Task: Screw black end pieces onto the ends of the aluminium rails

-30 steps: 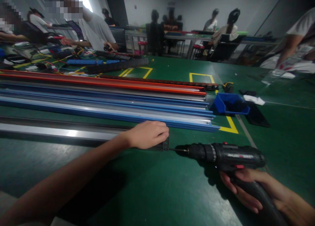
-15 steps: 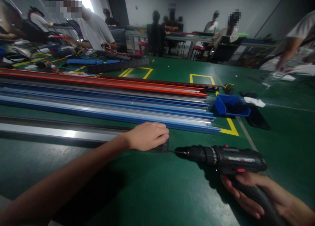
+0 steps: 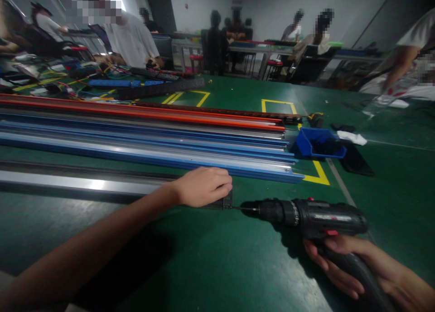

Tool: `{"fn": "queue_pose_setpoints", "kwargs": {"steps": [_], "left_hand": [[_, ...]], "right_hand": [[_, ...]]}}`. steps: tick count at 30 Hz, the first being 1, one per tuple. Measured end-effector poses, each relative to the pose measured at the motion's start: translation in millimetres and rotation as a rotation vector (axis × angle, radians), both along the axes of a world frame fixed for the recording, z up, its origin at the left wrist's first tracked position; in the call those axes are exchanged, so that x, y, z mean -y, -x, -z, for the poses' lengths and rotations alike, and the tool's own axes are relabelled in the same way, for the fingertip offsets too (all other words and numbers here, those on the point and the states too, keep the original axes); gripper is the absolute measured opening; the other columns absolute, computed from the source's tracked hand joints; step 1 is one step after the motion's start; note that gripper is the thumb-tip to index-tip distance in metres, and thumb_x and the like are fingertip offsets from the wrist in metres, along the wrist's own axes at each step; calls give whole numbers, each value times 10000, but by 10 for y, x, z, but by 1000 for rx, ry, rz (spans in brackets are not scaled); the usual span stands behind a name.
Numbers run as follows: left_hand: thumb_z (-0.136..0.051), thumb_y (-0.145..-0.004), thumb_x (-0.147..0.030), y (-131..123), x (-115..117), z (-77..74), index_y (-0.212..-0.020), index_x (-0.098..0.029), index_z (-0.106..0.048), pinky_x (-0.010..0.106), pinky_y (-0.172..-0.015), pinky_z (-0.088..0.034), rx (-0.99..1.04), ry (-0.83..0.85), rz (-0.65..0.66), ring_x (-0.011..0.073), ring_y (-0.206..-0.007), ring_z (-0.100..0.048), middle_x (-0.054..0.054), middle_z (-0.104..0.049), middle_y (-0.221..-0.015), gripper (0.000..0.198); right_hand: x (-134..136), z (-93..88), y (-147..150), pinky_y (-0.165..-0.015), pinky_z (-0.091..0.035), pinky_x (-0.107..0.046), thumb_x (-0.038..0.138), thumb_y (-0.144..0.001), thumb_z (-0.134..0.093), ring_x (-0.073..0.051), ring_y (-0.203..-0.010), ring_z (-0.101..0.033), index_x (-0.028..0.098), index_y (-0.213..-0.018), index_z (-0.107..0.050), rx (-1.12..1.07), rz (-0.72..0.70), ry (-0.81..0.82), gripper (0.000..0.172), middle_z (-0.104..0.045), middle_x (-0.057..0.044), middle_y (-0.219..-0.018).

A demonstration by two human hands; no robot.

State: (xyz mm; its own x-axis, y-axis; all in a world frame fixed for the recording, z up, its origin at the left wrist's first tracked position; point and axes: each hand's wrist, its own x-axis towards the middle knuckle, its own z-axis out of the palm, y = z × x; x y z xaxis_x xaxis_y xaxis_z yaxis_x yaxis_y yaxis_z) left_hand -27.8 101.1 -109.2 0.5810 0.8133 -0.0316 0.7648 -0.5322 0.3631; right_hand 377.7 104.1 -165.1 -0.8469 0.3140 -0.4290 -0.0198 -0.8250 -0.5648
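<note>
A black cordless drill (image 3: pixel 326 216) lies along the table in the grip of my right hand (image 3: pixel 350 262), its chuck facing left. From the chuck a thin bit (image 3: pixel 246 208) reaches to a black end piece (image 3: pixel 228 201) on the near metal profile (image 3: pixel 102 184), at its lower corner. My left hand (image 3: pixel 205 187) is wrapped over that right end of the profile and hides much of it. The profile is long, dark-edged and silvery along the middle, and runs off to the left.
Beyond it lie blue profiles (image 3: pixel 170 149) and orange profiles (image 3: pixel 152 111), side by side. A blue bin (image 3: pixel 319 144) with dark contents stands past their right ends. Cables and blue strips (image 3: pixel 115 83) clutter the far left. Several people sit or stand around the green table (image 3: pixel 234 266).
Both hands, the drill and the profile hold nearly the same positions. The view has shifted very slightly, and the person across the table at the left has moved a little.
</note>
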Motion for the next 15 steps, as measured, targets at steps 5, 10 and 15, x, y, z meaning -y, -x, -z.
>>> {"fn": "queue_pose_setpoints", "kwargs": {"steps": [5,10,15], "left_hand": [[-351,-1059,-356,4,4,0,-892,-201,-610,308,-779,-408,9,-3,0,173,-858,-594,23,-625,-929,345],[-339,-1063,-361,4,7,3,-885,-202,-594,311,-781,-408,-4,-4,7,173,-854,-588,20,-615,-921,349],[-339,-1063,-362,6,4,7,-887,-203,-586,315,-785,-410,-10,-2,0,175,-865,-589,17,-614,-933,342]], "right_hand": [[-8,-23,25,-481,-551,-182,328,-947,-615,-61,-438,-608,68,-1043,-734,-22,-19,-16,301,-737,-122,-868],[-3,-10,34,-470,-543,-176,344,-950,-620,-55,-418,-594,74,-1032,-731,-11,-9,-15,303,-736,-112,-855],[-10,1,9,-471,-543,-184,359,-943,-632,-65,-427,-599,80,-1039,-728,-6,-18,-18,310,-729,-104,-835]]}}
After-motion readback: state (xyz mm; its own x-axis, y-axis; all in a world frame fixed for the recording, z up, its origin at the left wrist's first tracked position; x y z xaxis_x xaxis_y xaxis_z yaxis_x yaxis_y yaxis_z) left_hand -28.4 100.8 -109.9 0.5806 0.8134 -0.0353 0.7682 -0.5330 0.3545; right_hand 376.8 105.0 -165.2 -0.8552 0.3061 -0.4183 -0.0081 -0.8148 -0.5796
